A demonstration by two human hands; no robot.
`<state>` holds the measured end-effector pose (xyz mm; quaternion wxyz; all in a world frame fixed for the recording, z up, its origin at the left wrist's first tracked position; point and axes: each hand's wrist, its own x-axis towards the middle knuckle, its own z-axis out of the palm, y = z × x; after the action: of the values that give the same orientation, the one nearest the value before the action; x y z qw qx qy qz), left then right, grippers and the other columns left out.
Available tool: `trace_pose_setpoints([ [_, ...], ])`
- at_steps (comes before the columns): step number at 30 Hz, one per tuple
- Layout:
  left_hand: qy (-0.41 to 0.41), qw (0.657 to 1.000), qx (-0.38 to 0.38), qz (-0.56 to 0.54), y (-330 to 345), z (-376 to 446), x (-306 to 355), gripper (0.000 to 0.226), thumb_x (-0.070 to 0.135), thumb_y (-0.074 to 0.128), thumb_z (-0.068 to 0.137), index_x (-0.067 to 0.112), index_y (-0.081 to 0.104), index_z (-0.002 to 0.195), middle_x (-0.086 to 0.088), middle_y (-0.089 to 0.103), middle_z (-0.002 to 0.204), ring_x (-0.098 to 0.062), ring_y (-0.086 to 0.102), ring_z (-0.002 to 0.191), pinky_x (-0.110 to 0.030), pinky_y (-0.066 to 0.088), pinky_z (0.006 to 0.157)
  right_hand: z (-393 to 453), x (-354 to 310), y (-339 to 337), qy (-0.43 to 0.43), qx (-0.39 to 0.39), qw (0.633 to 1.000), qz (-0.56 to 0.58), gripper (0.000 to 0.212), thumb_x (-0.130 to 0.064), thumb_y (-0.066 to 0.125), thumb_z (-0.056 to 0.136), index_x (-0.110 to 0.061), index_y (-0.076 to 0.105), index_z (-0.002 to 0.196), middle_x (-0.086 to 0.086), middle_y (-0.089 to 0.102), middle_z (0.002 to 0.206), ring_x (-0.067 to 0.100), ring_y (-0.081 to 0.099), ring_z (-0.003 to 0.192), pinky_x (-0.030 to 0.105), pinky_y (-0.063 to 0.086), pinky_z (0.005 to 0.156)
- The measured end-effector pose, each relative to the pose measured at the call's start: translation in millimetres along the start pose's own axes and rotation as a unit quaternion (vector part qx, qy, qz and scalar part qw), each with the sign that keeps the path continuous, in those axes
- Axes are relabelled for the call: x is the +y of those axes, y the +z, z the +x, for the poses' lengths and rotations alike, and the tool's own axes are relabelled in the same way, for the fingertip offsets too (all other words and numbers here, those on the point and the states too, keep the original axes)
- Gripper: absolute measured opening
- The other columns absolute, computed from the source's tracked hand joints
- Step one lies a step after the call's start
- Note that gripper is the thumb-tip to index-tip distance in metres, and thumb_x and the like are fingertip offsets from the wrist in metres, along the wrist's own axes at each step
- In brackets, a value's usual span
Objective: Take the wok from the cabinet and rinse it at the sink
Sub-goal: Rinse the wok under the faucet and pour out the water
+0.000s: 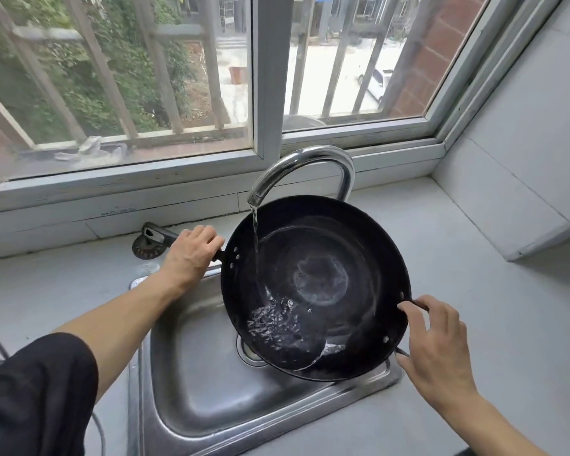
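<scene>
Right hand [436, 348] grips the near-right loop handle of the round black metal wok [315, 287]. Wok is held over the stainless steel sink [191, 383]. Left hand [191, 255] clamps its far-left handle. Curved chrome faucet [305, 166] streams water into the wok.

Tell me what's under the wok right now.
Under the wok lies the steel sink; its drain shows partly at the wok's edge. The basin's right side is covered.
</scene>
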<state>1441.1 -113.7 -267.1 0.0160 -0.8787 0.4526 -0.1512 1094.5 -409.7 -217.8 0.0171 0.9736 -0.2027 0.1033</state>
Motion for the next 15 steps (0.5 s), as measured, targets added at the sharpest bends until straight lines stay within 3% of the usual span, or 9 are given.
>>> trace_pose_setpoints([
  [6, 0.009, 0.999, -0.029, 0.019, 3.5, -1.8, 2.1, 0.037, -0.002, 0.081, 0.063, 0.013, 0.053, 0.083, -0.007, 0.057, 0.068, -0.031, 0.053, 0.061, -0.035, 0.034, 0.054, 8.6, 7.5, 6.8, -0.009, 0.021, 1.0, -0.015, 0.084, 0.0, 0.093, 0.042, -0.007, 0.062, 0.119, 0.02, 0.048, 0.119, 0.039, 0.047, 0.103, 0.046, 0.047, 0.076],
  [12, 0.006, 0.999, -0.035, 0.018, 9.5, -10.5, 1.9, 0.042, 0.0, 0.083, 0.059, 0.014, 0.051, 0.082, -0.007, 0.053, 0.066, -0.032, 0.051, 0.061, -0.034, 0.025, 0.056, 18.2, 13.9, 14.4, -0.03, 0.011, 0.999, -0.034, 0.083, 0.003, 0.089, 0.042, -0.009, 0.06, 0.119, 0.02, 0.045, 0.119, 0.036, 0.046, 0.102, 0.044, 0.051, 0.076],
  [15, 0.018, 0.999, -0.047, -0.003, 12.7, -16.0, -0.4, 0.043, 0.007, 0.087, 0.059, 0.013, 0.051, 0.081, -0.007, 0.053, 0.065, -0.031, 0.052, 0.059, -0.035, 0.03, 0.051, 25.0, 17.0, 14.6, -0.042, 0.015, 0.998, -0.038, 0.085, 0.006, 0.087, 0.041, -0.012, 0.057, 0.118, 0.02, 0.046, 0.119, 0.037, 0.047, 0.102, 0.044, 0.052, 0.076],
])
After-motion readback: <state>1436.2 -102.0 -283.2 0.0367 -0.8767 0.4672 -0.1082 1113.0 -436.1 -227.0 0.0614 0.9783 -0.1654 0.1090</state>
